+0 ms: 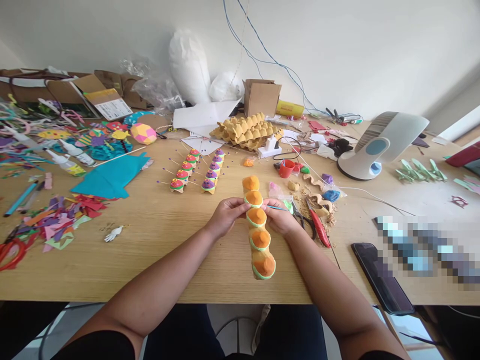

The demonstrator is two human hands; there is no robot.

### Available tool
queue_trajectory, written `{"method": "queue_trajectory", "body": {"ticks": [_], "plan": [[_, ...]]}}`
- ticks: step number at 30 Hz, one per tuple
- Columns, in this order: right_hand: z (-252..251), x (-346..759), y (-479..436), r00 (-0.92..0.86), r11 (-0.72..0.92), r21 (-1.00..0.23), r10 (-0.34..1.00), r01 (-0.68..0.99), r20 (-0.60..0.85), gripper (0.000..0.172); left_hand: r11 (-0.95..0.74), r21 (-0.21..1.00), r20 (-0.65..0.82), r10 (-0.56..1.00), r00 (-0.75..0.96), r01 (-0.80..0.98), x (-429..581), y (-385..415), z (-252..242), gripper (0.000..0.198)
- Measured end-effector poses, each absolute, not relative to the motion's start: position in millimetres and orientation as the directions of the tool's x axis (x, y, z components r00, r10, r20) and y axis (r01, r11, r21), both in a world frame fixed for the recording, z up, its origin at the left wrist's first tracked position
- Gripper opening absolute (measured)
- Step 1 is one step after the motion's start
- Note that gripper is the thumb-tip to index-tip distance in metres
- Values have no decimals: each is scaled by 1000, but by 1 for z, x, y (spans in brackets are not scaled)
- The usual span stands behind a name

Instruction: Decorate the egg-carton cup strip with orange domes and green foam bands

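A strip of egg carton runs lengthwise in front of me, above the table. Orange clay or paint tops its cups, and light green bands edge several of them. My left hand is closed on the strip's left side near the far end, thumb on the edge. On the other side, my right hand is closed against the strip, with a thin blue stick between its fingers. The stick's tip is hidden. Beyond the hands stand two finished-looking strips, one red and green, one purple and yellow, with pins sticking out.
Scissors, a red cutter and clay scraps lie close to my right hand. A phone rests at the front right, a fan behind it. Paper scraps and glue bottles are at left; egg trays sit at the back.
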State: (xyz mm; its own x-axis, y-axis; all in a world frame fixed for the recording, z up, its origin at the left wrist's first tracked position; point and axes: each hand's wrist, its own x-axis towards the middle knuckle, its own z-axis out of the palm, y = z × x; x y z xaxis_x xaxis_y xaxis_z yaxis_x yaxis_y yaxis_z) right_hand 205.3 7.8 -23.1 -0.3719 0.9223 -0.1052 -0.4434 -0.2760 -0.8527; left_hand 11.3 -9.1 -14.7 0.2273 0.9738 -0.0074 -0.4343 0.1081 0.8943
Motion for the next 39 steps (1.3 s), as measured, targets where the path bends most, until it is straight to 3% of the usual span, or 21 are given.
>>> {"method": "queue_trajectory", "body": {"ticks": [8, 15, 21, 26, 39], "plan": [[-25, 204, 9, -349, -261, -860, 931, -438, -105, 34, 229, 812, -54, 945, 323, -536, 12, -9, -11, 35], [-25, 206, 7, -440, -317, -854, 890, -413, -117, 36, 224, 821, -63, 950, 307, -526, 14, -6, -17, 27], [-26, 206, 8, -401, -286, -857, 910, -430, -102, 33, 275, 798, -54, 919, 391, -536, 12, -9, -14, 35], [-30, 206, 9, -417, -270, -882, 904, -385, -94, 33, 274, 797, -75, 930, 361, -539, 12, -8, -18, 28], [-33, 207, 12, -407, -274, -876, 908, -397, -100, 31, 267, 796, -57, 926, 372, -543, 13, -14, -10, 32]]}}
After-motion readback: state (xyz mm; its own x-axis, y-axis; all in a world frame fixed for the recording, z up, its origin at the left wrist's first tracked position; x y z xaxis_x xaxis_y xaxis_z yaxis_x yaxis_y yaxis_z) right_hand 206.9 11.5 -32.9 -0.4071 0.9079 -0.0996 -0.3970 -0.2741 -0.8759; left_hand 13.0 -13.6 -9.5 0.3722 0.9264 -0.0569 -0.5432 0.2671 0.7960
